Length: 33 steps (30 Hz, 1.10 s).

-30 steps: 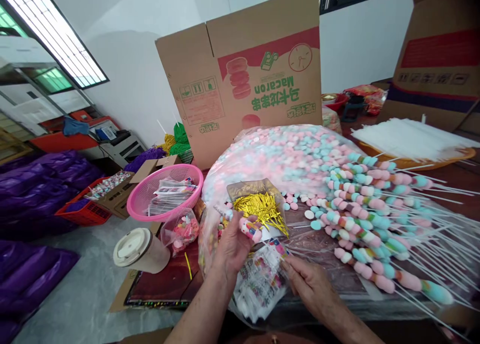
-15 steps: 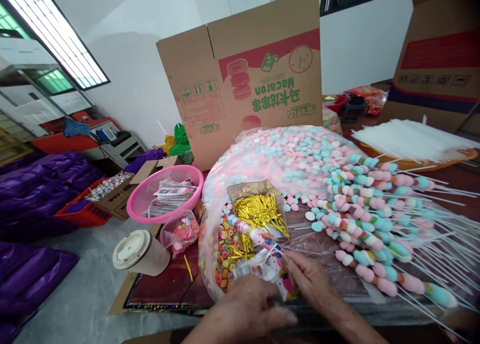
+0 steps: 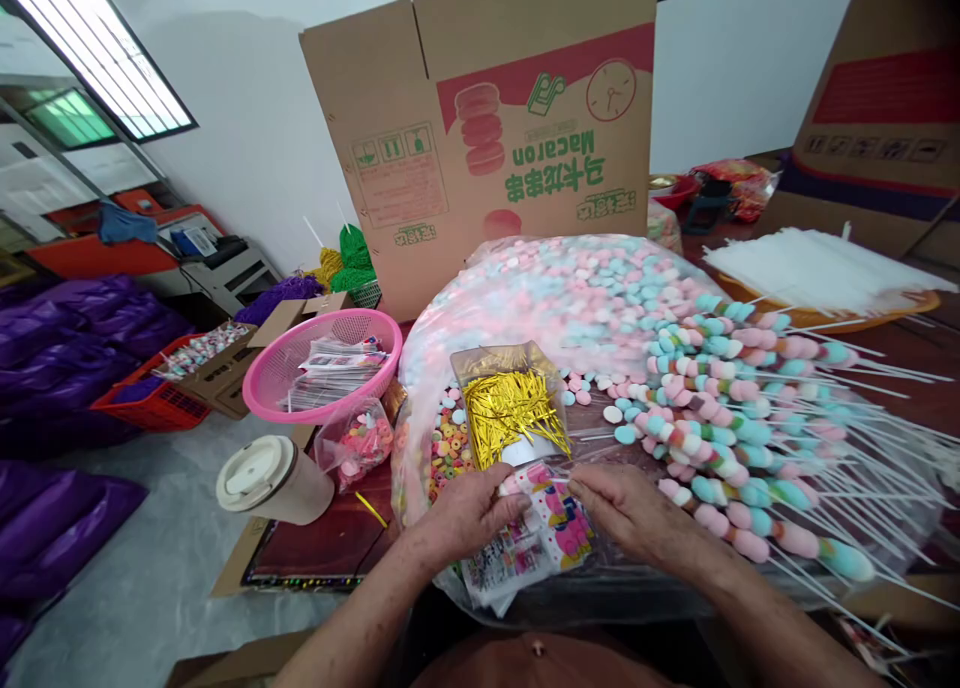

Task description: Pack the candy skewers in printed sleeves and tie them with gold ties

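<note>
A printed plastic bag (image 3: 540,490), with pink and purple pictures on clear film, is stretched between my hands. My left hand (image 3: 469,513) pinches its left end between thumb and fingers. At its right end the fingers of my right hand (image 3: 626,513) are closed on the bag; whether a candy skewer lies inside, I cannot tell. Below are more flat printed bags (image 3: 517,563) at the table's front edge. Just beyond my left hand, gold twist ties (image 3: 514,413) fill an open pouch. Finished-looking candy skewers (image 3: 739,433) with white sticks are heaped to the right.
A big clear bag of pastel candies (image 3: 555,288) spreads behind, with ring-shaped candies (image 3: 448,453) at left. Further left stand a pink basket (image 3: 259,393) of wrappers and a lidded cup (image 3: 300,488). A Macaron carton (image 3: 405,98) rises behind. White sticks (image 3: 810,268) fill a tray at right.
The candy skewer earlier seen in the printed bag no longer shows plainly. My left hand has moved up and forward onto the bag's left end. The view has tilted slightly downward.
</note>
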Each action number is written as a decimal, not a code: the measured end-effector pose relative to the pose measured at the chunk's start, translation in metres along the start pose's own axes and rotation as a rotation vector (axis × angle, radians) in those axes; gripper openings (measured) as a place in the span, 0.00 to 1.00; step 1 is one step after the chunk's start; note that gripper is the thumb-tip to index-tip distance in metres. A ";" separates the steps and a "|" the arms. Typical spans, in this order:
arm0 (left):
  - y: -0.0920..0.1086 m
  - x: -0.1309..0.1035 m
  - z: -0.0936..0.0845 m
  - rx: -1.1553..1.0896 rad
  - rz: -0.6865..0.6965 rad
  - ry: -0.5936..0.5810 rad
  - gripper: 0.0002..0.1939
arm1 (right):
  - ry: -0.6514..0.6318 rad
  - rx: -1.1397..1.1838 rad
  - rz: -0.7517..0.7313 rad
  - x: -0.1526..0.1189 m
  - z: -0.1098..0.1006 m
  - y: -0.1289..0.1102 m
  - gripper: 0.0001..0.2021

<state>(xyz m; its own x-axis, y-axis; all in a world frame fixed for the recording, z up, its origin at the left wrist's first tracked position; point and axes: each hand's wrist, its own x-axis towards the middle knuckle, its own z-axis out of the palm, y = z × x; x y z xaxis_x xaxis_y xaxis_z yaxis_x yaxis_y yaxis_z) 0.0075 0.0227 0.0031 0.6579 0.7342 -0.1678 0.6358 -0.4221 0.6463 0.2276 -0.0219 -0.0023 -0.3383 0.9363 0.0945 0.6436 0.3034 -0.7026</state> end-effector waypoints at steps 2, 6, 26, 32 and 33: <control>0.002 -0.001 0.011 -0.133 -0.017 0.022 0.20 | -0.006 0.017 0.018 0.004 0.002 0.003 0.17; 0.002 -0.001 0.030 -0.329 -0.124 0.070 0.21 | 0.164 0.391 0.142 0.011 0.020 0.004 0.13; 0.018 -0.002 0.017 -0.827 -0.355 -0.397 0.12 | 0.023 -0.596 -0.645 -0.002 0.039 -0.016 0.16; 0.019 -0.010 0.008 0.154 0.019 -0.356 0.04 | -0.248 -0.055 -0.169 -0.005 0.054 -0.021 0.07; 0.018 -0.013 0.008 0.357 0.115 -0.263 0.06 | -0.288 0.146 -0.021 -0.003 0.056 -0.025 0.07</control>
<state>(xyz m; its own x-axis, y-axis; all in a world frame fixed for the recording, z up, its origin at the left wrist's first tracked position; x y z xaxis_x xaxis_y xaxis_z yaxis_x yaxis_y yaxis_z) 0.0133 0.0011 0.0107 0.7829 0.5316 -0.3232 0.6219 -0.6834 0.3824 0.1744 -0.0425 -0.0241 -0.5440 0.8353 -0.0792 0.5366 0.2737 -0.7982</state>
